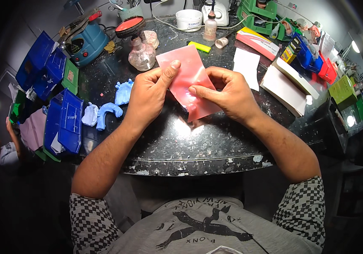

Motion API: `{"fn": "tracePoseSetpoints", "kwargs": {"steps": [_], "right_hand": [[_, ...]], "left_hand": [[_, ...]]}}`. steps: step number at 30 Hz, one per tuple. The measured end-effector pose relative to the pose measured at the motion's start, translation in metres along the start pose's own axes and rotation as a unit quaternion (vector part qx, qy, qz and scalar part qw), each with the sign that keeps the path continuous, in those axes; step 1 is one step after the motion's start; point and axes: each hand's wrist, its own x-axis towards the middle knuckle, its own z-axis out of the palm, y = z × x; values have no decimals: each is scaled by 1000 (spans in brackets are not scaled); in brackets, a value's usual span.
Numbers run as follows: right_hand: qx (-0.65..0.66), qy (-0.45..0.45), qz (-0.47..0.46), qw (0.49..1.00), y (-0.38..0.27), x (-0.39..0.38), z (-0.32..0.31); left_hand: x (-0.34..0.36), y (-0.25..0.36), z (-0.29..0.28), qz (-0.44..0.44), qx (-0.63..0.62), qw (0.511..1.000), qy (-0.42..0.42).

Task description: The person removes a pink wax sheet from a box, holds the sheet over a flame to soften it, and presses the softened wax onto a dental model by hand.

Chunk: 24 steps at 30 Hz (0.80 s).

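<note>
A pink sheet of dental wax is held up over the dark workbench, between both hands. My left hand pinches its left edge, thumb on top and fingers behind. At the sheet's lower right, my right hand presses its thumb on the surface, with the fingers curled behind the right edge. The wax bulges and wrinkles near that thumb; whatever lies beneath it is hidden. Beside my left forearm lie a blue horseshoe-shaped piece, a pale dental cast and another blue moulded piece.
Blue bins stand at the left, near a blue machine. Behind the wax are a glass spirit burner, a white tub and a dropper bottle. White paper and an opened carton lie right. A person is at far left.
</note>
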Motion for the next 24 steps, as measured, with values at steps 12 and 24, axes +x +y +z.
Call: {"fn": "tracePoseSetpoints", "kwargs": {"steps": [12,24], "right_hand": [[60,42,-11,997,4,5,-4],[79,5,-6,997,8,4,-4]], "left_hand": [[-2,10,5,-119,-162,969,-142],[-6,6,6,-36,-80,993,-85]]}}
